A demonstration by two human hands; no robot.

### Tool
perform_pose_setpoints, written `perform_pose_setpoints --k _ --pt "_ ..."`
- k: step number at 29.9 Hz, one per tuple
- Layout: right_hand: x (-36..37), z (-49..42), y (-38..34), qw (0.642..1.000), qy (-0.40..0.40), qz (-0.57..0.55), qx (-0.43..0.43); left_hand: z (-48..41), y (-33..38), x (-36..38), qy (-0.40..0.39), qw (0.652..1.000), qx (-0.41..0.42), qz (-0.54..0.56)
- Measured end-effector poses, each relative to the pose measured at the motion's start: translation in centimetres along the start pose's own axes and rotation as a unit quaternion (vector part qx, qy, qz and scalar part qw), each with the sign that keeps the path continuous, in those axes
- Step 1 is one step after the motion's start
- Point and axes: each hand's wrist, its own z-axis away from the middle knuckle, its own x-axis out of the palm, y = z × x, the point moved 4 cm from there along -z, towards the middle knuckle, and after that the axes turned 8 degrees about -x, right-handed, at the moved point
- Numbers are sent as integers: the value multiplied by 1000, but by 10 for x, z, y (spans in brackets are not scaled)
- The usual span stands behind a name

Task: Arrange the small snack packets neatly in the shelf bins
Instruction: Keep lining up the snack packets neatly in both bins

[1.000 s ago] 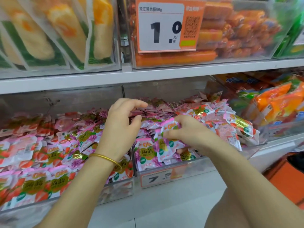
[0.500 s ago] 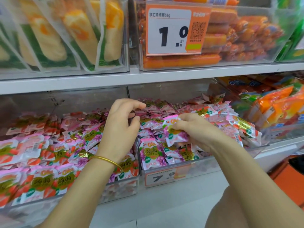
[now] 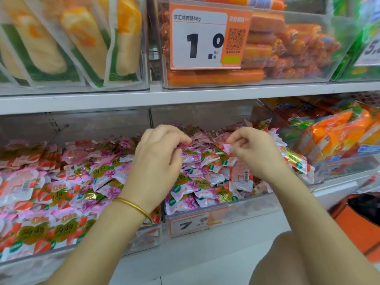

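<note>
Small pink and purple snack packets [image 3: 197, 182] fill the clear middle bin [image 3: 257, 204] on the lower shelf. Red strawberry-print packets [image 3: 41, 202] fill the clear left bin [image 3: 144, 237]. My left hand [image 3: 156, 159], with a gold bangle on its wrist, reaches over the divider between the bins; its curled fingers and thumb pinch the edge of a pink packet [image 3: 182, 145] at the back of the pile. My right hand [image 3: 255, 151] hovers over the right part of the middle bin and pinches the corner of another pink packet [image 3: 227, 148] between thumb and fingers.
A 7.9 price tag [image 3: 191, 223] is fixed to the middle bin's front. The shelf above [image 3: 185, 95] carries orange sausages [image 3: 287, 48] behind a 1.0 tag and corn packs [image 3: 51, 42]. Orange packets [image 3: 339, 132] fill the right bin. My knee [image 3: 298, 260] is below.
My right hand has lifted from the front of the middle bin up and back, still pinching a packet. My left hand's fingers have closed down onto the pile. The camera has moved nearer.
</note>
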Motion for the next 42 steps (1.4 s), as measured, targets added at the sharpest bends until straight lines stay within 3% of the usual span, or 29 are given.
perform_pose_setpoints --k 2,4,7,10,20,28,33,36,38,39,42 --pt "7 -7 5 993 -51 93 -52 -3 6 8 -12 1000 8 -12" --pt "24 -13 2 964 -145 187 -119 -5 10 13 -13 1000 8 -17" --pt "45 -17 3 905 -280 292 -129 -7 9 18 -15 1000 -3 -18" --pt "54 -17 6 862 -320 366 -143 -7 7 20 -24 999 -4 -29" --pt "51 -21 7 881 -271 335 -196 -6 8 21 -47 998 -7 -49" --pt "43 -26 17 927 -183 275 -177 -6 7 18 -51 997 -5 -52" --pt "7 -21 21 981 -76 136 -114 -8 6 18 -53 998 -10 -43" --pt "-7 -14 17 996 -14 39 -75 -9 12 9 -23 998 -43 38" --pt "-8 -11 11 997 21 -22 -65 -9 16 4 -36 974 -129 183" --pt "-6 -9 5 996 38 -48 -67 -7 18 4 -67 941 -186 276" --pt "3 -2 -20 985 71 -97 -125 -1 23 10 -173 794 -317 490"
